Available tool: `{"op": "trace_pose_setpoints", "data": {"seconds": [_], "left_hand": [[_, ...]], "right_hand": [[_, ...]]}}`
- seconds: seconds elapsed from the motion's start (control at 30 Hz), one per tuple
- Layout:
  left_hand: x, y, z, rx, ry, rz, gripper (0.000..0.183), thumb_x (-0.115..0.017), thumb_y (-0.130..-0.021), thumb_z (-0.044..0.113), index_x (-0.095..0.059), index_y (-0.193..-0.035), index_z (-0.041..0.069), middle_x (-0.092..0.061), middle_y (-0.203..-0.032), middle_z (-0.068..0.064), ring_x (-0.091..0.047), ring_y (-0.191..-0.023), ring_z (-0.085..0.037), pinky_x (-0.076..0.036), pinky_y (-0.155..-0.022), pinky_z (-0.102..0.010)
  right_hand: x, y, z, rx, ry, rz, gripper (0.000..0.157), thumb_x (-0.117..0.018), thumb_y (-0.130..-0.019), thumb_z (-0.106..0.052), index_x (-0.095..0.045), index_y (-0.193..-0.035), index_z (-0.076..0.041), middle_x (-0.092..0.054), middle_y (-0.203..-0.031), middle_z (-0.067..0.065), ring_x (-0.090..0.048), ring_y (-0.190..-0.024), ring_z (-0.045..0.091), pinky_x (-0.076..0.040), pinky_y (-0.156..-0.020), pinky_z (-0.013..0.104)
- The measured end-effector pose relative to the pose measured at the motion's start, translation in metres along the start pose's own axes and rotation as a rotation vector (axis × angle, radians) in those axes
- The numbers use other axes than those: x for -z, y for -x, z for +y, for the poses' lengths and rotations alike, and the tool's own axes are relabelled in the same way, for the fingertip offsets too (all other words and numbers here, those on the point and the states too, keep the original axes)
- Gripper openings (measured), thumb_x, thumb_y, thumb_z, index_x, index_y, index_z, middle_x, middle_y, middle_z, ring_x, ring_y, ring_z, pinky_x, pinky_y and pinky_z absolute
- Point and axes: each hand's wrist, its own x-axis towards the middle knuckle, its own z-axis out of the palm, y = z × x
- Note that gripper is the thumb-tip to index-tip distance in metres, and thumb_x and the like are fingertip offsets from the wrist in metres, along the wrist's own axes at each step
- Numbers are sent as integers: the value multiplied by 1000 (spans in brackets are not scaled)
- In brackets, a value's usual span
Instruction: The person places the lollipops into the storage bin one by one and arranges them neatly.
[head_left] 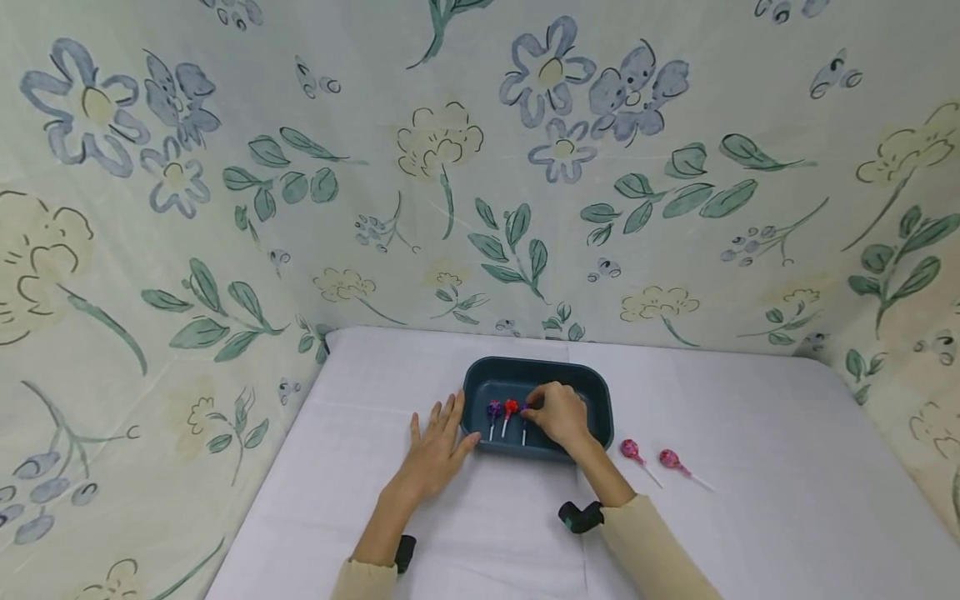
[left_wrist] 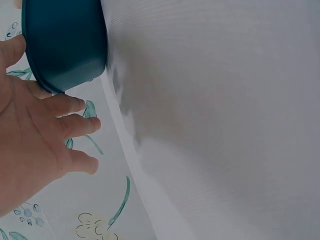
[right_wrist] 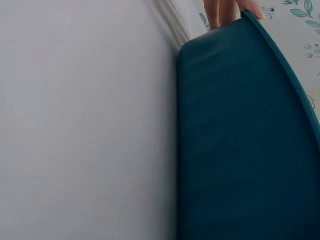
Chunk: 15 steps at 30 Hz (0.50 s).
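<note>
Fingers of the left hand spread nearly straight, touching the end of a smooth, dark-teal, round-cornered tray. Inside lie a purple-wrapped ball lollipop and a red-wrapped lollipop; beside them, bent fingers of the right hand pinch a half-hidden purple lollipop. Rightward, a pink-wrapped lollipop and a second pink lollipop rest on the white, cloth-covered worktop.

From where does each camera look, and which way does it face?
Head: on the head, facing forward and down at the dark teal rectangular tray and white-stick wrapped lollipops; left hand, right hand, forearms show.
Left wrist: on that wrist, facing the tray's outer wall; left hand shows.
Right wrist: on that wrist, facing the tray's long side; only left-hand fingers show.
Both wrist views share the tray and left hand.
</note>
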Motion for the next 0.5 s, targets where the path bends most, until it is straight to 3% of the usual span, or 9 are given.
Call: {"op": "trace_pose_setpoints", "data": {"seconds": [0.2,0.5], "left_hand": [[2,1,1,0,9,1,77,-41,-109,51,-11,-168,11,-22,-171,-20,-19,-159,-46,-3,-123,-75],[1,1,1,-4,14,0,77,-41,-109,52,-12,-168,11,-23,-170,-23,-20,-158,-47,-3,-122,-75]], "right_hand": [[-1,0,0,5,9,7,20,-90,-81,-21,-82,-93,-7,-81,-90,8,-75,-87,26,-59,-76,49],[7,3,1,3,-11,-17,27,-88,-83,-26,-81,-102,-8,-81,-97,8,-76,-93,26,-59,-81,49]]}}
